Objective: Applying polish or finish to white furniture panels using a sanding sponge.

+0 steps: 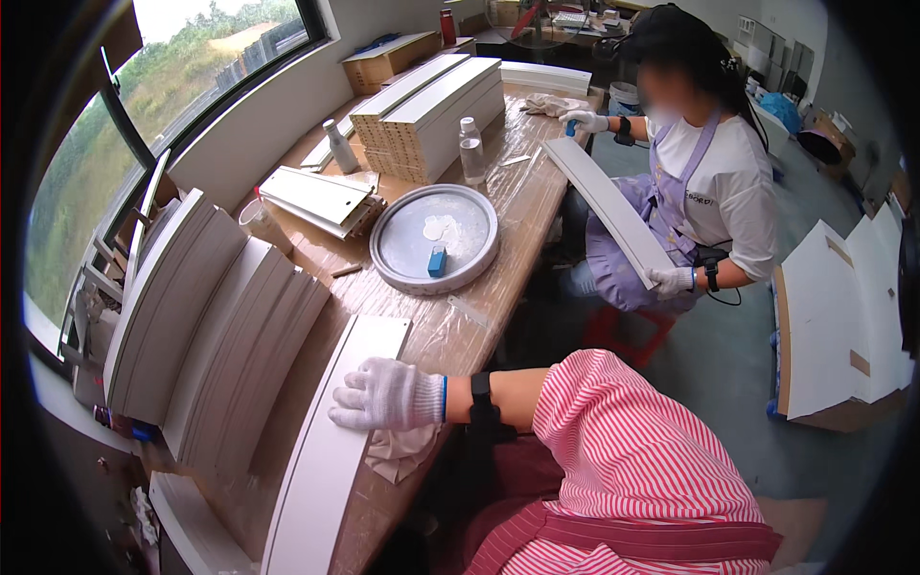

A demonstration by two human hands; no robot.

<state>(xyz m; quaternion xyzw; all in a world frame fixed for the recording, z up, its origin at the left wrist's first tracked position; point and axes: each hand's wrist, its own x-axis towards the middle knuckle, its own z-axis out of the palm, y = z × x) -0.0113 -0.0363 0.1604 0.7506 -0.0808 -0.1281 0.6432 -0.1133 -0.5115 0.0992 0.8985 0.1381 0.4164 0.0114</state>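
Observation:
My right hand (388,394), in a white knit glove with a dark band on the wrist, rests palm down across a long white board (331,470). Its fingers are slightly bent and apart on the board's face; nothing shows in them, though the palm side is hidden. The board lies lengthwise along the near part of the table, with a small dark hole near its far end. Beside the board, below my wrist, a crumpled pale cloth (401,454) lies at the table edge. My left hand is outside the picture.
Beyond the board stands a round grey lid (388,251) with white paste and a blue block (437,262). White boards are stacked left (216,335) and far (431,115). Clear bottle (471,151) stands near the far stack. At right, a seated co-worker (704,182) holds another board (609,213).

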